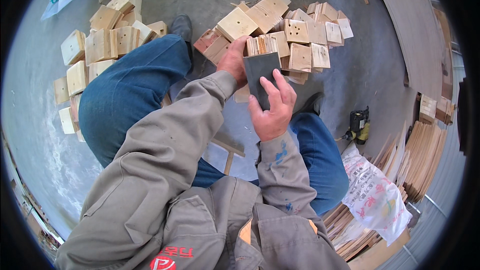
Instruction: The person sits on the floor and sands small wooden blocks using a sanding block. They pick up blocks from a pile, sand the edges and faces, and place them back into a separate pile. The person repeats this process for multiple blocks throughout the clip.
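Note:
Between my knees is a stack of small plywood pieces [262, 45], pale layered edges upward, with a dark grey flat face [263, 68] turned toward me. My left hand [233, 61] is closed round the stack's left side, and some of its fingers are hidden behind it. On the dark face rest the fingertips of my right hand [272, 104], fingers apart and thumb near the lower left edge. Just beyond my hands lies a pile of wooden blocks [236, 24], several with drilled holes.
More wooden blocks [102, 45] are heaped beside my left leg. A yellow and black power drill [358, 124] lies on the floor at right. Long wood strips [423, 157] and a white printed sack [374, 190] are at lower right. A large board [415, 30] stretches along the right.

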`<state>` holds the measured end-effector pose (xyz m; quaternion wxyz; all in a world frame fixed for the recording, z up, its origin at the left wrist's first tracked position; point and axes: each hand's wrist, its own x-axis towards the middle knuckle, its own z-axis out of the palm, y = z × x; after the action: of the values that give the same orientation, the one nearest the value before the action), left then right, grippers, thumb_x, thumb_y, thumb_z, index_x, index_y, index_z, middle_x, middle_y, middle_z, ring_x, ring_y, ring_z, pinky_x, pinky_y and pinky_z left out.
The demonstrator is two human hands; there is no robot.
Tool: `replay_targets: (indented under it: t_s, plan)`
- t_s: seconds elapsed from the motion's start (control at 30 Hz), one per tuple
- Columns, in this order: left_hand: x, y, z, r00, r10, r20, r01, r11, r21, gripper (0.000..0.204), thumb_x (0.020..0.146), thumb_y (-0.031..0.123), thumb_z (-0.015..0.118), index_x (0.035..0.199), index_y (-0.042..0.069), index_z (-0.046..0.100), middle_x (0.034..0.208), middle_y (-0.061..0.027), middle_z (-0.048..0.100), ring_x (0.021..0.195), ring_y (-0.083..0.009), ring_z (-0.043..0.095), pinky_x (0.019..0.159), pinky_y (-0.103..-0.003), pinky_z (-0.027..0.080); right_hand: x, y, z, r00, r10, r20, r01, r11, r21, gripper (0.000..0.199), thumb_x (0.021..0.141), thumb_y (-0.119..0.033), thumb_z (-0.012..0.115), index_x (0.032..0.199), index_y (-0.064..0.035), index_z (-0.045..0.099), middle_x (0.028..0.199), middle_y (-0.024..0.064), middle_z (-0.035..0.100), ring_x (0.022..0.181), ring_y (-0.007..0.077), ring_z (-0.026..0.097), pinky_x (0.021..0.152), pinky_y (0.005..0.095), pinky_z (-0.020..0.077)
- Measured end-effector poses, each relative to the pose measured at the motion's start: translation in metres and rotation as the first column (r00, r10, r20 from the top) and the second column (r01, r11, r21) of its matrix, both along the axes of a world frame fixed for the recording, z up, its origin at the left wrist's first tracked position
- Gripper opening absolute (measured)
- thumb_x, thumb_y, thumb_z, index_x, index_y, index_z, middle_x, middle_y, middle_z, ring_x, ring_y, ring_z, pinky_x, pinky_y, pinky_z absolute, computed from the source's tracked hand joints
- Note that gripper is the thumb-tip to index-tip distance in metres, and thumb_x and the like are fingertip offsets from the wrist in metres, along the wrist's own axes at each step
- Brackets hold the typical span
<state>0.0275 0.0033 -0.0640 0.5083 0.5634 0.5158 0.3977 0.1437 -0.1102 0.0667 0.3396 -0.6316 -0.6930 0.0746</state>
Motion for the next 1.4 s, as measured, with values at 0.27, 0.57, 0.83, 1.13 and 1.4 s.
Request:
replay_targets:
  t_s: [0.27,0.57,0.83,1.13,1.4]
  plan:
    - [-0.006,-0.002,0.031,0.98,-0.01,-0.2,0.017,0.999,0.034,0.102,0.069,0.026,0.1,0.152,0.005,0.044,0.144,-0.0197,0.06,0.129,-0.0338,0.064,0.111,-0.042,0.052,0.009,0.076,-0.006,0.997,-0.048,0.055,0.049,0.999,-0.02,0.052,0.075,-0.012,0.085,0.126,-0.0135,0.074,0.146,0.0128,0.062,0.131,0.0384,0.057,0.113,0.0492,0.0461]
    - [-0.007,-0.004,0.041,0.975,-0.004,-0.223,0.008,1.0,0.016,0.103,0.068,0.025,0.1,0.152,0.008,0.044,0.14,-0.02,0.06,0.13,-0.0356,0.062,0.112,-0.043,0.051,0.016,0.07,-0.003,0.998,-0.041,0.041,0.043,0.997,-0.069,0.056,0.076,-0.011,0.086,0.131,-0.0119,0.073,0.15,0.0146,0.06,0.134,0.0389,0.056,0.115,0.0497,0.045]
    - [-0.002,-0.003,0.044,0.98,-0.017,-0.199,0.012,1.0,-0.029,0.106,0.064,0.021,0.103,0.151,0.01,0.044,0.14,-0.0178,0.06,0.131,-0.0326,0.062,0.112,-0.041,0.051,0.017,-0.007,0.006,0.995,-0.095,-0.002,0.094,0.989,-0.117,0.061,0.071,-0.006,0.088,0.13,-0.012,0.073,0.151,0.0157,0.06,0.132,0.039,0.057,0.113,0.0484,0.0463]
    - [-0.004,-0.003,0.046,0.97,0.004,-0.243,-0.006,1.0,-0.005,0.099,0.067,0.018,0.099,0.149,0.009,0.046,0.139,-0.018,0.061,0.131,-0.0338,0.063,0.112,-0.041,0.051,0.033,0.049,-0.002,0.997,-0.071,0.041,0.074,0.994,-0.075,0.054,0.075,-0.01,0.086,0.127,-0.0113,0.074,0.15,0.0159,0.061,0.133,0.0388,0.057,0.114,0.0489,0.0443]
    - [-0.006,-0.003,0.047,0.973,-0.028,-0.229,0.014,0.998,-0.063,0.099,0.066,0.015,0.098,0.15,0.01,0.045,0.14,-0.0159,0.059,0.132,-0.032,0.061,0.113,-0.039,0.05,0.101,0.086,0.023,0.957,-0.277,-0.087,0.242,0.927,-0.285,0.058,0.081,-0.017,0.084,0.135,-0.0014,0.07,0.14,0.018,0.068,0.131,0.0316,0.064,0.115,0.0411,0.0484]
